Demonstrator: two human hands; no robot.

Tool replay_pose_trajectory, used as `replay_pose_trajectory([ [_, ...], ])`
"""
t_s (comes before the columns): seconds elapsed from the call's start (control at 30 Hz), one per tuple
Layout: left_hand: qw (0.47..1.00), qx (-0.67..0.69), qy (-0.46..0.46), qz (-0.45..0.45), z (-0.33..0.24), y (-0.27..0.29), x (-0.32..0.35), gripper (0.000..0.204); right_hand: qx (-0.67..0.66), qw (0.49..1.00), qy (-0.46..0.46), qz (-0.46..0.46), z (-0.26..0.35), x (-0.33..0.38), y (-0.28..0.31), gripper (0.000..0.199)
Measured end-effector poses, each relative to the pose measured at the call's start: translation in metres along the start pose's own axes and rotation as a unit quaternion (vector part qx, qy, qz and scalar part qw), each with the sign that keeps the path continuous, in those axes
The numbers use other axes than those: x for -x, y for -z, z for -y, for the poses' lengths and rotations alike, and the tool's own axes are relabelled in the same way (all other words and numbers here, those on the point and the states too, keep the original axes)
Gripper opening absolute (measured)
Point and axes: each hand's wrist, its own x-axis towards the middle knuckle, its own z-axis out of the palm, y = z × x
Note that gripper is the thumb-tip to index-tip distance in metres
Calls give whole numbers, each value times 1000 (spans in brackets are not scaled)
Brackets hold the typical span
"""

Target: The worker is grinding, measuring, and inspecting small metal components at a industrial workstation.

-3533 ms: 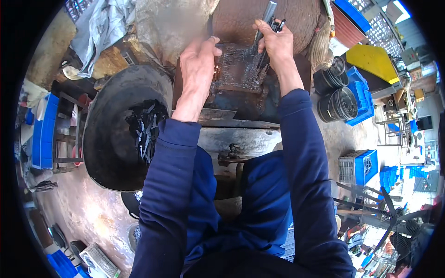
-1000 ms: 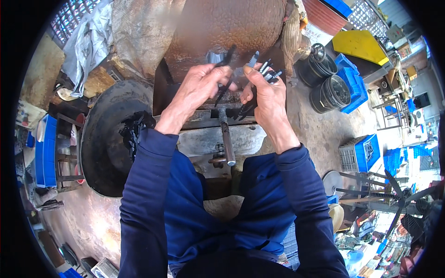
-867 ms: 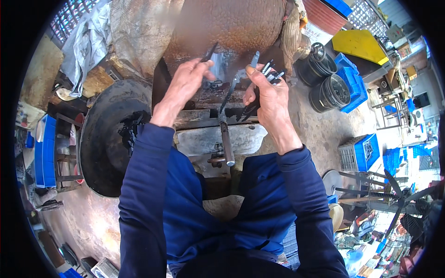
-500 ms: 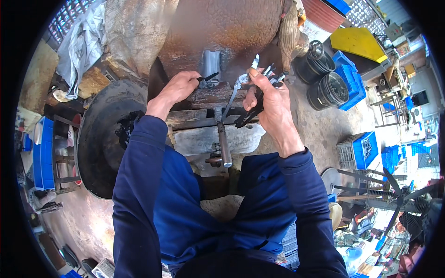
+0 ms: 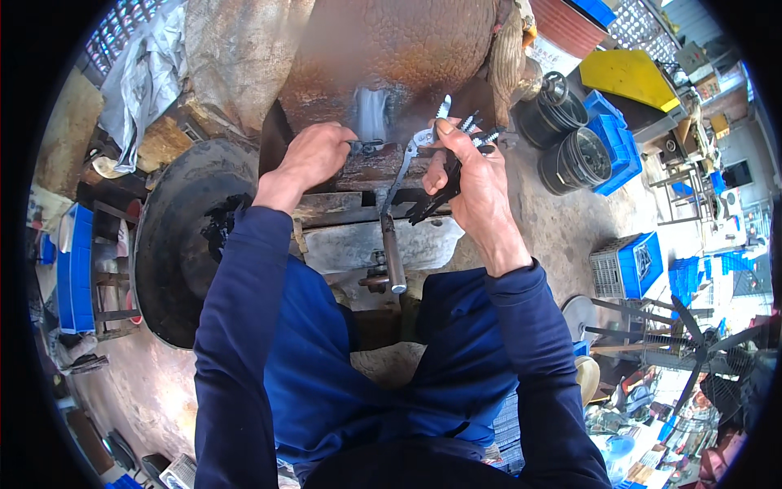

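Note:
My right hand [image 5: 472, 175] grips a bundle of metal hand tools [image 5: 440, 151]: silvery pliers with toothed jaws and several dark handles sticking out above and below the fist. My left hand [image 5: 314, 155] rests on the rusty metal block [image 5: 358, 167] and pinches a small dark part [image 5: 366, 147] at its top edge. Just below the hands a steel lever handle [image 5: 393, 253] hangs down from the block. Behind it stands a big rusty brown drum-like body [image 5: 391, 49]. Both sleeves are dark blue.
A large black round pan [image 5: 175, 244] with black bits sits at my left. Black buckets [image 5: 570, 155] and blue crates [image 5: 619, 143] stand at the right, another blue crate [image 5: 627, 265] lower right, a yellow sheet [image 5: 627, 73] beyond. Grey cloth [image 5: 147, 73] lies upper left.
My left hand has let go of the tool bundle and moved left and down onto the block's top edge. My right hand stays raised with the tools.

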Motion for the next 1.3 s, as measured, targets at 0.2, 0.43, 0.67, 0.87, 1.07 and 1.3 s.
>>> replay_pose_trajectory([
  [0.2,999,-19,35,-12,-9,14,8,27,-30,999,-13,6,1,-2,-4,21],
  [0.43,902,426,21,64,-96,38,36,29,-9,999,36,-8,1,1,-4,20],
  [0.67,861,507,41,3,-106,26,50,16,-5,999,45,5,-2,3,-5,24],
  [0.87,872,471,1,-130,-108,12,50,16,4,998,60,13,-3,5,-12,24],
  [1.07,859,498,24,-115,-116,19,51,20,32,996,77,20,-5,3,-11,23],
  [1.3,735,669,81,-77,-114,18,45,17,32,998,22,47,-2,4,-14,25],
])
